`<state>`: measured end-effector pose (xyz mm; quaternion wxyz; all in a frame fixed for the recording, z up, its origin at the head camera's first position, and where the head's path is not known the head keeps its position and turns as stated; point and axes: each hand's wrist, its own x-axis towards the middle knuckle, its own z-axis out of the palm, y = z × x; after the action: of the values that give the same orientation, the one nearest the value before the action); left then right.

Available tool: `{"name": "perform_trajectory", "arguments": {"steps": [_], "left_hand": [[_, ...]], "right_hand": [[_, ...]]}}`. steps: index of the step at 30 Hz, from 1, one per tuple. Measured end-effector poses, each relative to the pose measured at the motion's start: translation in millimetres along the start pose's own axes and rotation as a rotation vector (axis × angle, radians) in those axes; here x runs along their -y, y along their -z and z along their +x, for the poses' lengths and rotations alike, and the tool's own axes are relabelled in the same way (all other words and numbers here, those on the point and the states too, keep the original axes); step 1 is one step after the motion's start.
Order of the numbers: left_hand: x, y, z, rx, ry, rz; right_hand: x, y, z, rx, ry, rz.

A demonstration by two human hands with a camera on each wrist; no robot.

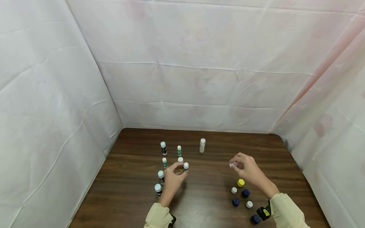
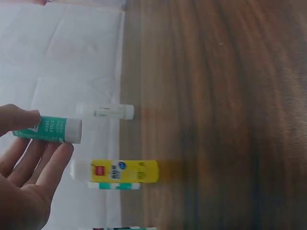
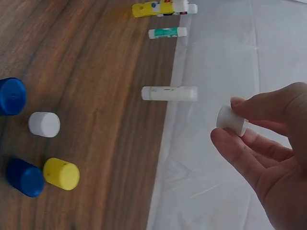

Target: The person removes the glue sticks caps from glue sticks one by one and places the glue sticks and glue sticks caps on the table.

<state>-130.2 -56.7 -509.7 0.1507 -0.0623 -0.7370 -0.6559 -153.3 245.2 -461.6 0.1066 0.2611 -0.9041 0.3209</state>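
Note:
My left hand pinches a small green glue stick between thumb and fingers, above the table. It lies sideways in the left wrist view, with a white end showing. At the right, my right hand holds a white cap between thumb and fingertips, also off the table. Just behind the left hand stands a yellow glue stick, partly hidden in the head view. Farther back, a white glue stick stands upright by itself.
Upright at the left are two green glue sticks and several dark-labelled ones. Near the right forearm lie a yellow cap, white caps and blue caps. White cloth walls surround the brown table.

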Motion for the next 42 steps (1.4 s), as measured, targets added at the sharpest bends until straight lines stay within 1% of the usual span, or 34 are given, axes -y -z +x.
{"name": "perform_trajectory", "arguments": {"steps": [4,9,12,16,18,23,26,30,35,37,42], "left_hand": [[24.4,0.1,-2.5,-0.037,0.063,0.026],[37.1,2.1,-6.2,-0.086,0.125,0.105],[42.3,3.0,-8.7,-0.103,0.156,0.146],[47.4,3.1,-12.1,-0.115,0.182,0.19],[50.8,2.7,-13.4,-0.123,0.187,0.202],[58.8,2.4,-16.6,-0.139,0.209,0.205],[63.3,2.7,-18.7,-0.145,0.217,0.22],[68.2,2.6,-22.1,-0.15,0.228,0.254],[69.3,2.3,-24.7,-0.161,0.263,0.269],[69.4,2.1,-25.2,-0.166,0.267,0.273],[68.7,3.1,-26.5,-0.174,0.266,0.277]], "right_hand": [[-7.7,-6.0,-2.1,0.006,-0.011,0.008],[-16.6,-15.5,-4.5,0.005,-0.009,0.013],[-20.1,-20.7,-7.6,0.044,-0.058,0.025],[-23.6,-26.5,-12.9,0.097,-0.139,0.032],[-26.0,-29.9,-15.4,0.098,-0.157,0.027],[-36.2,-41.3,-21.2,0.059,-0.171,0.018],[-43.3,-49.7,-25.7,0.051,-0.18,0.017],[-49.1,-59.7,-31.1,0.08,-0.194,0.024],[-49.1,-68.4,-34.5,0.147,-0.22,0.019],[-49.1,-71.0,-35.6,0.164,-0.222,0.011],[-52.5,-76.7,-36.5,0.178,-0.227,-0.013]]}}
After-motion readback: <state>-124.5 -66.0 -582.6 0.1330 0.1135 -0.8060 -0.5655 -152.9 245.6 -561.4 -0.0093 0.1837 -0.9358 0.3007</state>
